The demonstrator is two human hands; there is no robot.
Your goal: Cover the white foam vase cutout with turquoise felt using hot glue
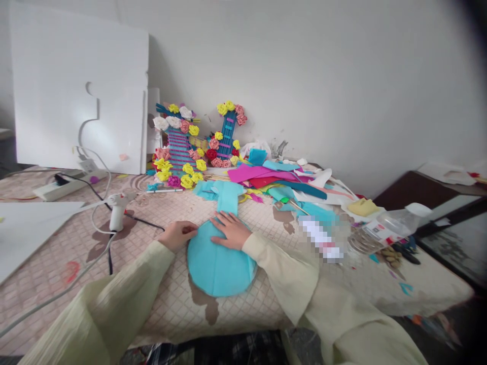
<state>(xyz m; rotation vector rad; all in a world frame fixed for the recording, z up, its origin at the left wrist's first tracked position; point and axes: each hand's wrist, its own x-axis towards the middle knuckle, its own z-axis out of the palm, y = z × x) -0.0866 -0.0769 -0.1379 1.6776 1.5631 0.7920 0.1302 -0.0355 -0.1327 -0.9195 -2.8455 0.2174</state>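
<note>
A round disc (218, 274) covered in light blue crepe-like paper lies flat on the table in front of me. A blue paper strip (227, 195) runs from its far edge toward the back. My left hand (177, 235) pinches the disc's left edge between thumb and fingers. Spread flat across the upper part of the disc, my right hand (231, 231) presses on it with nothing in its fingers. To the left of my hands, a white hot glue gun (117, 213) stands upright with its cable around it.
Two flower-decorated panels (179, 147) lean against the wall. Coloured paper sheets (262, 175) are piled at the back right. On the right lies a clear plastic bottle (388, 228). A power strip (64, 185) and a white board (30, 228) are at left; cables cross the patterned tablecloth (152, 304).
</note>
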